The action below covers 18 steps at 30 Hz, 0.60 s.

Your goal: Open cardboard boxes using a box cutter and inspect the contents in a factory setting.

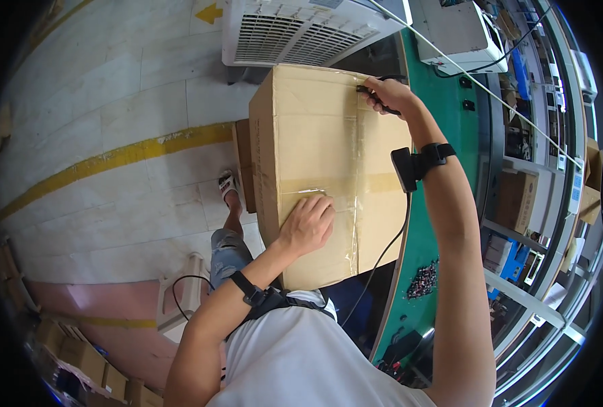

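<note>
Near the far edge of a big cardboard box point(315, 142), the right hand point(391, 95) holds a slim black tool point(363, 89) beside the strip of clear tape point(353, 230) that runs down the box top. The box stands directly in front of the person, its right side along the green bench point(447, 169); whether the two touch is hard to tell.

The step in hand looks like work with the tool at the far end of the taped seam, while the left hand point(308, 224) steadies the near half. A next move along that seam would call for a firm grip, light pressure and the left fingers kept out of the tool's path. The tool's tip is too small to make out, so whether it is in the tape cannot be told.

The right arm reaches far forward, only slightly bent at the elbow, with the wrist turned inward and the fingers clamped around the tool. The left forearm slants in from the lower left, elbow bent, and the hand lies knuckles up on the cardboard, left of the tape. Its fingers are close together and curled; whether they pinch anything underneath cannot be seen.
</note>
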Motion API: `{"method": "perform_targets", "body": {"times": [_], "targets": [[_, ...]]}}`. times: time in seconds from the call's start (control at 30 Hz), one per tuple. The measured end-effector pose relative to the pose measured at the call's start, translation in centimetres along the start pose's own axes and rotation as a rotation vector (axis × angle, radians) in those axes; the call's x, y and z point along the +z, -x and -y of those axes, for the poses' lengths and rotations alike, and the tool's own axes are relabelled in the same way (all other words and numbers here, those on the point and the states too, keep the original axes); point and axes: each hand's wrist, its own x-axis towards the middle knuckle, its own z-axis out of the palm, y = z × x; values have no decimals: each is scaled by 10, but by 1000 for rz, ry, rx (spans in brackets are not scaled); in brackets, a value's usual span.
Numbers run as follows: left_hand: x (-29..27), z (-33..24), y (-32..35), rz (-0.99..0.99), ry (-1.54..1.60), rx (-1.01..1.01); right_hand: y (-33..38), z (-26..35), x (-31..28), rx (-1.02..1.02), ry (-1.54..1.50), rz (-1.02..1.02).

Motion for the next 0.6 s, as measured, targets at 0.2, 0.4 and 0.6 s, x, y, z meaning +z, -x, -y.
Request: {"method": "perform_targets", "body": {"times": [0.2,0.4,0.6], "targets": [[-2,0,-2,1,11,-12,13,-22,13,28,-9,18],[-1,-2,0,15,11,-12,32,-47,30,-15,-83,-1],[1,0,-3,49,5,1,66,-84,52,-50,-92,-69]]}}
